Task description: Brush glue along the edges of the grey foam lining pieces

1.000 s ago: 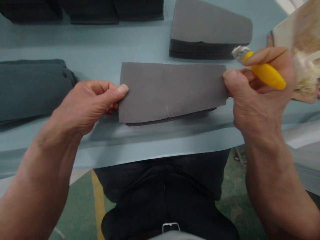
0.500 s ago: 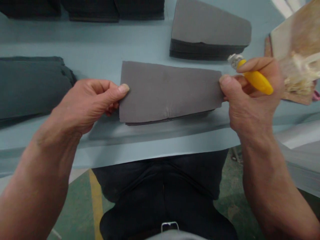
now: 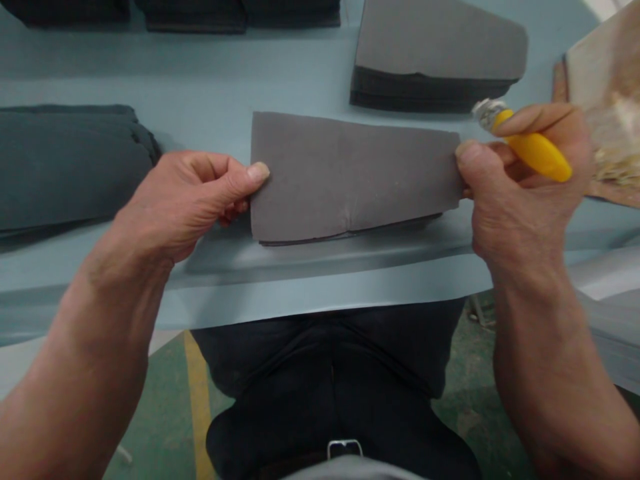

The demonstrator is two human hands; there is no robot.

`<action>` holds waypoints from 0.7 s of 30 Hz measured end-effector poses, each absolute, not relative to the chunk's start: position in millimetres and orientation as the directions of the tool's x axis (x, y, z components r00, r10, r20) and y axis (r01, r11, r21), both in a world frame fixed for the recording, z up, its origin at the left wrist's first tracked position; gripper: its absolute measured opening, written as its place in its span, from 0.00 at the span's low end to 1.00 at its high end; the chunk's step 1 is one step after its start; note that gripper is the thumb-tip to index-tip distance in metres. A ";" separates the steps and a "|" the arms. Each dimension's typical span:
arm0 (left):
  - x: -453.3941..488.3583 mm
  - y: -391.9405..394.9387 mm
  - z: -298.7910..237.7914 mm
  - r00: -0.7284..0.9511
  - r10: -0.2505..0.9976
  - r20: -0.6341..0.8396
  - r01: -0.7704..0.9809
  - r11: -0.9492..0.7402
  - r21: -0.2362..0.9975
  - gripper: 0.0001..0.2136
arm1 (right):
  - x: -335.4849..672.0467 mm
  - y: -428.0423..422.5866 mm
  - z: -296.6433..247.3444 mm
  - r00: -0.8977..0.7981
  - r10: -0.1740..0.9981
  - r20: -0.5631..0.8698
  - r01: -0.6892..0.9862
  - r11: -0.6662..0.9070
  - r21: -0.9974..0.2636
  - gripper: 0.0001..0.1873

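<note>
A grey, tapered flat piece is stretched level between both hands, close to the table's near edge. Thin dark layers show under its lower edge; I cannot tell whether they are held with it. My left hand pinches the wider left end, thumb on top and fingers beneath. At the narrow right end, my right hand is closed on the corner between thumb and fingers. That same hand also keeps a short yellow-handled tool with a whitish, crusted head, tucked between its fingers. The tool's exact kind is unclear.
A stack of similar grey pieces stands behind, to the right. Dark green folded pieces lie at left, and black stacks line the back. At far right is a board with pale, shredded-looking material. The table has a pale blue cover.
Everything, hands included, has shifted slightly right and up in the picture, as the head view moved. Both hands keep the same hold on the grey piece, and the tool stays in the right hand.
</note>
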State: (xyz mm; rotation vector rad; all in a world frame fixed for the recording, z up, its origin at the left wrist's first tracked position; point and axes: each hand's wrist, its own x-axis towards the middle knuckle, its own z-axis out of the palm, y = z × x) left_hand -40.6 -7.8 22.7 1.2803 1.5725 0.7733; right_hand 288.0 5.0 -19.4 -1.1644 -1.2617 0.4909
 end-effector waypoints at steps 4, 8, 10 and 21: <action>-38.5 -7.1 24.4 -0.030 0.960 -0.278 0.365 0.269 0.891 0.19 | 287.3 5.3 -17.2 0.277 0.816 0.508 0.317 0.421 -0.850 0.16; -40.2 -6.1 23.1 -0.027 0.962 -0.272 0.371 0.262 0.891 0.19 | 288.3 5.8 -17.9 0.224 0.812 0.539 0.313 0.464 -0.829 0.17; -40.9 -5.7 22.4 -0.029 0.965 -0.261 0.392 0.251 0.885 0.19 | 289.8 6.7 -19.5 0.228 0.806 0.546 0.323 0.466 -0.824 0.17; -45.0 -3.1 18.5 -0.056 0.963 -0.264 0.476 0.258 0.841 0.22 | 291.4 5.2 -17.1 0.275 0.822 0.499 0.366 0.390 -0.845 0.21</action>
